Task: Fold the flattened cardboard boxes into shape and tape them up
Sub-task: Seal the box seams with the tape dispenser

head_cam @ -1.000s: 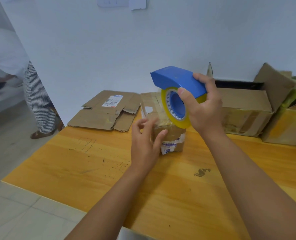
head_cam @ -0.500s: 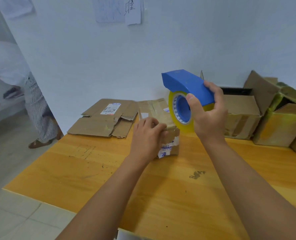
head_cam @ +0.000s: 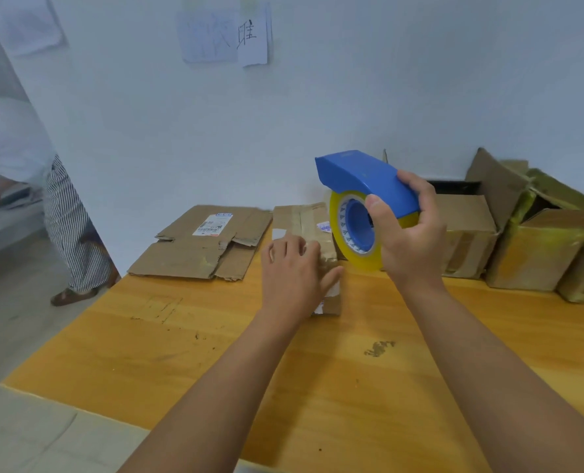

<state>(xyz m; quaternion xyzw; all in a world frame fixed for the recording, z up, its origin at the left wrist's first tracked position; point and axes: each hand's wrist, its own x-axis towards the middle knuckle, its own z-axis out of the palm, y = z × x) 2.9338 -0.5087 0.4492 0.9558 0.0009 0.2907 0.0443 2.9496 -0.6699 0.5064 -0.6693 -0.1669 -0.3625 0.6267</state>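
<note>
While the left hand [head_cam: 295,271] presses flat on the small box [head_cam: 306,230] mid-surface, fingers fairly straight, holding nothing, the right hand [head_cam: 408,233] grips the blue tape gun [head_cam: 365,199] just above and right of it. Box already folded, with tape showing on top; likely this strip is being finished off. Flat cardboard [head_cam: 202,244] lies left on the surface [head_cam: 215,353], not yet folded. Taped boxes [head_cam: 536,247] stand far right, apparently done. So partway: at least one flat left.

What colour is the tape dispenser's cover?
Blue, over a yellowish tape roll; the tape dispenser shows clearly in the head view.
</note>
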